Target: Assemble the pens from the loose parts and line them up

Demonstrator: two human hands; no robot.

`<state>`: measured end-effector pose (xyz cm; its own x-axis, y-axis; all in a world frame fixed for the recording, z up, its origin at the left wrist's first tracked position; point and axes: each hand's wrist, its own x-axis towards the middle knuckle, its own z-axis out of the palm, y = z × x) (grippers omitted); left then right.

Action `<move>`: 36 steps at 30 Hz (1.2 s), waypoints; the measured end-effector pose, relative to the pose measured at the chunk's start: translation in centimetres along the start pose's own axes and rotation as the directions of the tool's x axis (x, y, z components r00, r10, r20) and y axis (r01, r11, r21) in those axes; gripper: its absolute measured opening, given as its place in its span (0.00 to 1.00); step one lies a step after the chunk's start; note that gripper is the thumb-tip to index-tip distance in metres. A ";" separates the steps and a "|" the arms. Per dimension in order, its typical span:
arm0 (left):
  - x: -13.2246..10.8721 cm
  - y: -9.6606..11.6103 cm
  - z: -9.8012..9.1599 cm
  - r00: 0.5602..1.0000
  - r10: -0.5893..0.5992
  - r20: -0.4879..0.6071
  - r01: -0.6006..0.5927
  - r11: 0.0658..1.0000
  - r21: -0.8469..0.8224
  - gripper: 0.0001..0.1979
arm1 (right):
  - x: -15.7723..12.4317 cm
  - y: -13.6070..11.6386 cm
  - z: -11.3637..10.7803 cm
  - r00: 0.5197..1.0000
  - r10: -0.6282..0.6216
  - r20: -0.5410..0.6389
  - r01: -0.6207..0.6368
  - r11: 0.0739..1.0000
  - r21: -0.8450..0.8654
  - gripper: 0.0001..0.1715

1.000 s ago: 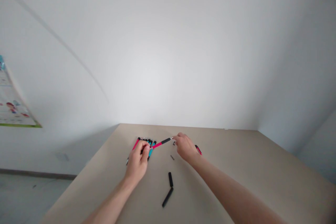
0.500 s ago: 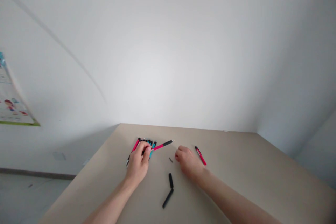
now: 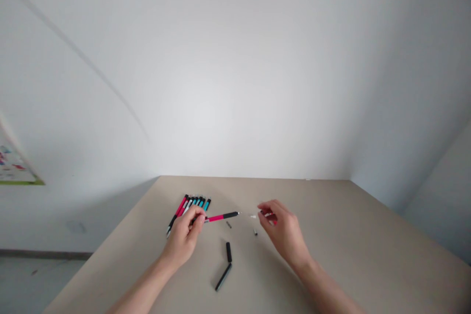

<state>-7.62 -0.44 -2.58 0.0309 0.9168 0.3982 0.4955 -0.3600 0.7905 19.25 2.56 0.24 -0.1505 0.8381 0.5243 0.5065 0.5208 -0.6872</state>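
My left hand (image 3: 186, 230) pinches a pink and black pen (image 3: 221, 217), whose black end points right with a thin tip showing. To the right, my right hand (image 3: 281, 228) is raised with thumb and fingertips close together; a small pale piece (image 3: 253, 216) lies just left of them, and whether the fingers hold it is too small to tell. Part of a red pen (image 3: 274, 222) shows behind that hand. Several pink, white and blue pens (image 3: 196, 201) lie in a row behind my left hand.
Two black tubes (image 3: 228, 252) (image 3: 223, 277) lie on the beige table (image 3: 265, 284) near the front. Small metallic bits (image 3: 228, 224) (image 3: 255, 232) rest between the hands. A wall rises behind the table.
My right hand has lifted and turned, its fingers now over the red pen. A small metallic bit now shows on the table beside it. The view has shifted slightly.
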 end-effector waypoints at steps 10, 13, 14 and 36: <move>0.0 0.1 0.0 1.000 -0.011 -0.011 0.010 1.000 -0.017 0.14 | 1.1 2.1 -2.2 0.876 0.317 -0.363 -0.215 0.931 0.295 0.19; 0.0 0.3 -0.1 1.000 -0.003 -0.001 0.003 1.000 -0.019 0.13 | 0.8 2.1 -1.5 0.905 0.319 -0.281 -0.207 0.908 0.364 0.19; 0.0 0.3 -0.1 1.000 -0.001 0.004 0.001 1.000 -0.017 0.12 | 0.6 2.0 -1.3 0.924 0.289 -0.251 -0.194 0.919 0.342 0.18; -0.3 1.3 -0.2 0.989 0.057 0.136 -0.061 0.998 0.026 0.12 | -1.5 -1.3 0.9 0.974 -0.095 0.205 0.056 0.981 0.187 0.06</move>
<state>-7.14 -1.20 -1.56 0.1771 0.9096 0.3758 0.5154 -0.4110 0.7519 18.04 0.81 -0.09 -0.3688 0.8004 0.4726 0.3296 0.5880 -0.7387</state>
